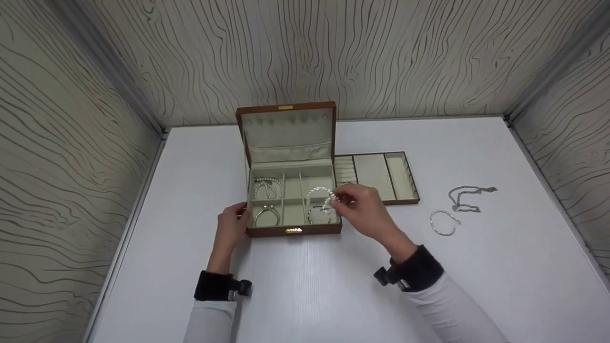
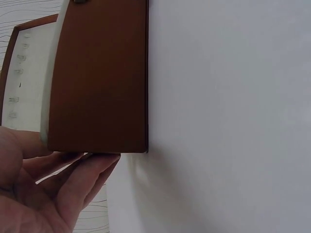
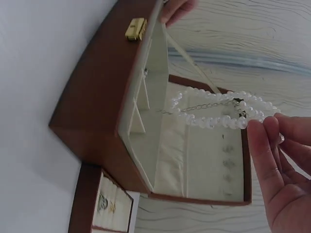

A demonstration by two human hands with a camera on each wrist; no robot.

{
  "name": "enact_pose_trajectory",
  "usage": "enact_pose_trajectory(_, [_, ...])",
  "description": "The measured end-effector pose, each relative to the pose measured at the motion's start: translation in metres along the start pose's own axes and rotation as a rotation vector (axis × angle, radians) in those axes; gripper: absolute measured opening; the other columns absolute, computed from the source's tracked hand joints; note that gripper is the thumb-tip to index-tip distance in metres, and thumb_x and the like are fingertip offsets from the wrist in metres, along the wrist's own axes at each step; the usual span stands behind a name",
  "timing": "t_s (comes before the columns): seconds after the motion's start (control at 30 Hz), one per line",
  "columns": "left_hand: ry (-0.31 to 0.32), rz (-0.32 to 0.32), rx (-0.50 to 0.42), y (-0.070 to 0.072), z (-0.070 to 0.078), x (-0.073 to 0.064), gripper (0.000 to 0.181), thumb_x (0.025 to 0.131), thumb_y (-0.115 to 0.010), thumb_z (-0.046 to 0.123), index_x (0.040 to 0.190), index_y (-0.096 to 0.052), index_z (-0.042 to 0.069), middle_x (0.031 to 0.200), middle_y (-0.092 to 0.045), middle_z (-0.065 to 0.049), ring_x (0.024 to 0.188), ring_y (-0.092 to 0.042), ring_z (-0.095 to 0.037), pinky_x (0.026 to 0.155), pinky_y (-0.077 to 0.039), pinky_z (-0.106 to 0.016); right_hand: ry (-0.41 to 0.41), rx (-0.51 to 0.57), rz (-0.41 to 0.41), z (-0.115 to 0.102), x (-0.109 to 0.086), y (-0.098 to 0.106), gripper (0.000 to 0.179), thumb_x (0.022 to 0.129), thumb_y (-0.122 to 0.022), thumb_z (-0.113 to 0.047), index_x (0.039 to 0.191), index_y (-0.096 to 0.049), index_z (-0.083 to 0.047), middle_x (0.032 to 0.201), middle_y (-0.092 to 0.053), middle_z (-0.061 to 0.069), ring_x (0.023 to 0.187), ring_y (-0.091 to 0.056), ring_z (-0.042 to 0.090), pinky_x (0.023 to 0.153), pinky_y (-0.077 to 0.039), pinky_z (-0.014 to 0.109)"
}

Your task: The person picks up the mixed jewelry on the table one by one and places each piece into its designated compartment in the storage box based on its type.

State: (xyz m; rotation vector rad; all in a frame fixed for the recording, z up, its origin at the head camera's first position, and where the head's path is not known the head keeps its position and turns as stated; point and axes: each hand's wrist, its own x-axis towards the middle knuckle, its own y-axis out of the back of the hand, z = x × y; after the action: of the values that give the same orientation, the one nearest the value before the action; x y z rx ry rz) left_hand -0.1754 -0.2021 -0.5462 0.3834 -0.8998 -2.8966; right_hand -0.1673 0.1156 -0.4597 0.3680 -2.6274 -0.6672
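Observation:
My right hand (image 1: 364, 212) pinches a white pearl bracelet (image 3: 218, 121) between thumb and fingertips. The bracelet, with a thin chain on it, hangs over the front right compartment of an open brown jewelry box (image 1: 259, 232). In that compartment lies a dark-looking bracelet (image 1: 312, 220), partly hidden. My left hand (image 1: 232, 226) holds the box's left wall, thumb at the rim and fingers against the outside, as the left wrist view shows. A pearl strand (image 1: 269, 186) lies in the back left compartment, and a silver bangle (image 1: 268, 216) in the front left one.
A lift-out tray (image 1: 374, 177) with ring rolls lies against the box's right side. Farther right on the white table (image 1: 295, 286) are a silver chain (image 1: 460, 190) and a thin light bracelet (image 1: 443, 224). The box lid (image 1: 286, 138) stands upright at the back.

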Motion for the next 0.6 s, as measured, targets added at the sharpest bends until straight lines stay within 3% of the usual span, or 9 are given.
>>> enact_pose_trajectory(0.13, [0.039,-0.015,-0.005,-0.001,0.0,0.001,0.036,0.1,-0.052,0.012,0.133,-0.057,-0.003,0.117,-0.065,-0.018,0.101,-0.063,-0.026,0.073,-0.056,-0.033,-0.017,0.046,-0.037,0.002,0.006,-0.023,0.014,0.088,-0.071,-0.001,0.102,-0.069,0.002,0.084,-0.067,0.002,0.066,-0.065,0.012,0.059,-0.056,0.026])
enact_pose_trajectory(0.37, [0.044,-0.013,-0.012,-0.001,0.001,0.001,0.036,0.1,-0.053,0.012,0.133,-0.058,-0.003,0.118,-0.065,-0.018,0.102,-0.063,-0.026,0.077,-0.055,-0.036,-0.141,0.157,-0.114,0.012,0.013,-0.053,0.015,0.09,-0.07,-0.003,0.103,-0.067,0.003,0.087,-0.067,0.006,0.072,-0.068,0.031,0.061,-0.057,0.029])
enact_pose_trajectory(0.6, [0.001,0.005,0.006,0.0,0.0,0.0,0.035,0.1,-0.054,0.011,0.13,-0.059,-0.005,0.116,-0.065,-0.021,0.102,-0.064,-0.029,0.08,-0.054,-0.039,-0.235,0.23,-0.123,0.019,0.019,-0.066,0.015,0.09,-0.068,-0.001,0.104,-0.065,0.004,0.09,-0.066,0.009,0.073,-0.068,0.021,0.064,-0.059,0.035])
